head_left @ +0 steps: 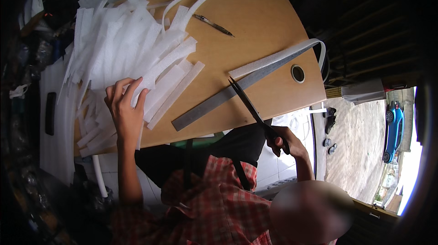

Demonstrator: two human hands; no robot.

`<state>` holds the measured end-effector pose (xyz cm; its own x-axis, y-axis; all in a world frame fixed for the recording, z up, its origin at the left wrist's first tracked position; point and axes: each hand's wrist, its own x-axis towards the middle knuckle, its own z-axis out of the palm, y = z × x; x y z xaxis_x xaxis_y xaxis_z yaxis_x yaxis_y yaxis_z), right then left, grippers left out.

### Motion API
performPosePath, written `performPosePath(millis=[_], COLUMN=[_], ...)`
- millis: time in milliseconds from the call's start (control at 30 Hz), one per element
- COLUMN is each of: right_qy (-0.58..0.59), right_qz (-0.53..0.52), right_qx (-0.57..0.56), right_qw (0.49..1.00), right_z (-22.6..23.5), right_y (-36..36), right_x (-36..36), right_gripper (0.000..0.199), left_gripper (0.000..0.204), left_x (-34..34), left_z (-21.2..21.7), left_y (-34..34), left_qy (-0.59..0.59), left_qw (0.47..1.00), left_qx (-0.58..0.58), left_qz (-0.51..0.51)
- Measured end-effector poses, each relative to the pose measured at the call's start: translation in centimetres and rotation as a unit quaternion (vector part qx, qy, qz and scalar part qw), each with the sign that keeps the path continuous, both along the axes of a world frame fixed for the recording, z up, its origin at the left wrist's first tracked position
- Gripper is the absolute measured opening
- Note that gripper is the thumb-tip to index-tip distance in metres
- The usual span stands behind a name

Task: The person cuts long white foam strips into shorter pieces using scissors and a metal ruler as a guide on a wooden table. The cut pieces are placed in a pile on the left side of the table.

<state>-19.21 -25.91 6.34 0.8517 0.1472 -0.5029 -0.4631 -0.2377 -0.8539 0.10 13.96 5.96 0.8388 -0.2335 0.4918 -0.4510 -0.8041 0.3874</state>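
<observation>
The left hand (125, 101) is at the near side of a big, untidy heap of white foam strips (123, 44). It is loosely open, fingers bent and spread, thumb apart from the index finger, with the tips at the strips (how firmly they press on the foam is hard to make out). The heap covers the left part of the wooden worktop (255, 7), its strips overlapping at many angles, and some straight pieces lie along its right side.

The right hand (285, 141) is closed round the handles of a pair of black scissors (250, 104), just off the worktop's near edge. The blades point away from the person, crossing above a flat grey bar (200, 110) shaped like a ruler, and their tips are near the end of a single white strip (269, 59). That strip lies along the bar's far side, then bends over the worktop's right edge in a loop.

A pen (214, 25) lies farther back, between the heap and the single strip. A round hole (298, 73) with a pale rim pierces the worktop near its right end. At far left is a white sheet (59, 149) with a dark slot. A blue car (394, 131) shows outside, at right.
</observation>
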Motion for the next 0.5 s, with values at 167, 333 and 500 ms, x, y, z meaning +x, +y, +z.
performPosePath(millis=[167,333,500], right_qy=[0.038,0.049,0.051], right_qz=[-0.038,-0.06,-0.066], right_qx=[0.027,0.034,0.041], right_qw=[0.998,0.996,0.996], right_z=[0.9,1.2,0.8], right_y=[0.2,-0.9,-0.8], right_x=[-1.5,-2.5,-2.8], right_gripper=[0.1,0.098,0.095], left_gripper=[0.027,0.034,0.031], left_x=[1.8,3.3,4.1], left_z=[0.5,-3.1,-4.7], left_y=[-7.3,-16.6,-18.0], left_qy=[-0.047,0.085,0.1], left_qw=[0.993,0.957,0.954], left_qx=[-0.086,-0.051,-0.001], left_qz=[-0.072,-0.272,-0.284])
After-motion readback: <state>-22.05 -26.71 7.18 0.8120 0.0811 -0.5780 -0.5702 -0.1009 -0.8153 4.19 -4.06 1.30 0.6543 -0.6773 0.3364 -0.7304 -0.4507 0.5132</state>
